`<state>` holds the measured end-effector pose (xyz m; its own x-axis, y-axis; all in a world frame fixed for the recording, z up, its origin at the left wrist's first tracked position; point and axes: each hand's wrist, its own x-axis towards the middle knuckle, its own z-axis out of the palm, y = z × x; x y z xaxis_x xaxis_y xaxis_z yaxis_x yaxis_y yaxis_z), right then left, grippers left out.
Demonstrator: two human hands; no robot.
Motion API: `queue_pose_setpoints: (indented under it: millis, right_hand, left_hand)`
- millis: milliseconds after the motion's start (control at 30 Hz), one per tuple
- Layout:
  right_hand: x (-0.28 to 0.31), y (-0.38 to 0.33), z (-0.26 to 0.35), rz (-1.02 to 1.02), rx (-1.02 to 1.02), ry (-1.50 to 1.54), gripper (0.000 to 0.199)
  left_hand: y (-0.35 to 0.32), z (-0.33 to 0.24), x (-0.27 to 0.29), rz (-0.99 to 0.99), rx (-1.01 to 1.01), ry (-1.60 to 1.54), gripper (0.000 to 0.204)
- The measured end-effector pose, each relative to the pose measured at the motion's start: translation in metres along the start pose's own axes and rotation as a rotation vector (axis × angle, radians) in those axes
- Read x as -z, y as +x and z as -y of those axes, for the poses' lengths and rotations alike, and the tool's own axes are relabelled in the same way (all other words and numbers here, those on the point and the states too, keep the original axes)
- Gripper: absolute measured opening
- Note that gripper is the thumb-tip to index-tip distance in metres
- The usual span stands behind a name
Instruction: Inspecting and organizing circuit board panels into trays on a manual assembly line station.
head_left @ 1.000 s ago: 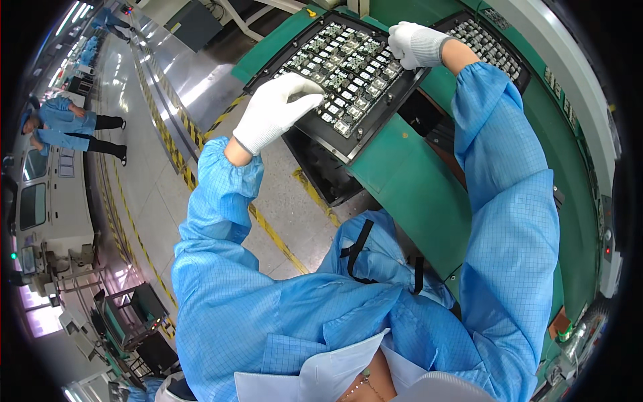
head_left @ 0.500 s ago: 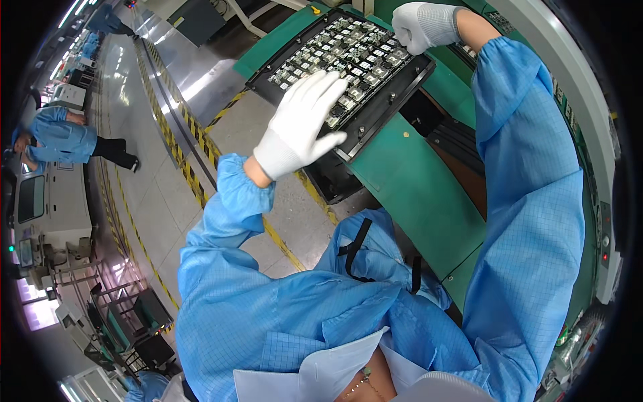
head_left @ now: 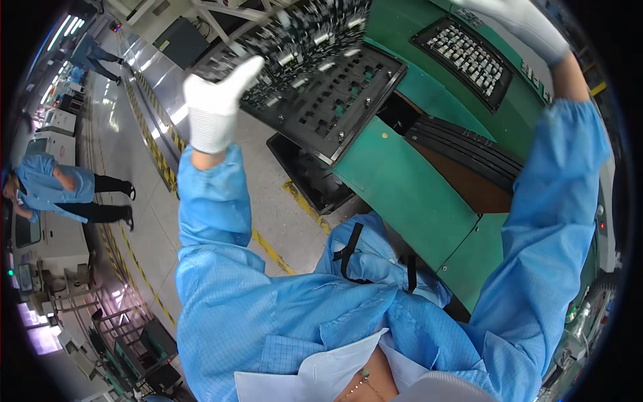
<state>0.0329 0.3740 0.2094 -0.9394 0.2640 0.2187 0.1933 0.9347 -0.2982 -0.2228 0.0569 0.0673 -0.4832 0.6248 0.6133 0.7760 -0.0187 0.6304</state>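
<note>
A panel of many small circuit boards [head_left: 295, 50] is raised and tilted over a black fixture tray [head_left: 315, 144], its surface smeared by motion. My gloved left hand [head_left: 213, 107] is at the panel's left edge, thumb along it and the other fingers hidden; it appears to grip the panel. Below the panel, the tray's slotted surface shows. At the upper right my gloved right hand [head_left: 526, 25] reaches over the green machine [head_left: 395, 40], apart from the panel. Its fingertips run out at the top edge, so their grip is hidden.
A second black tray with a board panel [head_left: 469, 60] sits in the machine. Black ribbed strips [head_left: 462, 144] line an opening nearer me. A black bin [head_left: 311, 181] stands under the fixture tray. A person in blue [head_left: 57, 181] is at the far left.
The panel has come up off the fixture tray, tilting. My left hand has moved left, from lying over the panel to its edge. My right hand has left the panel's far corner, moving right.
</note>
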Motion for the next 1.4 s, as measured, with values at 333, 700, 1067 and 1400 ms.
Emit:
queue_pose_setpoints:
  millis: [333, 700, 1067, 1400]
  right_hand:
    - [0.003, -0.105, 0.022, -0.01, -0.111, 0.019, 0.038]
    - [0.012, -0.171, 0.037, -0.111, -0.502, 0.312, 0.034]
    - [0.008, -0.173, 0.026, -0.108, -0.453, 0.29, 0.031]
    - [0.011, -0.162, 0.034, -0.064, -0.46, 0.251, 0.02]
  left_hand:
    - [0.056, -0.025, -0.074, 0.407, 0.232, -1.231, 0.034]
    - [0.078, -0.055, -0.175, 0.911, 0.546, -1.404, 0.031]
    - [0.029, -0.022, -0.163, 0.477, 0.558, -1.326, 0.041]
    - [-0.081, -0.102, -0.105, 0.449, 0.559, -1.154, 0.039]
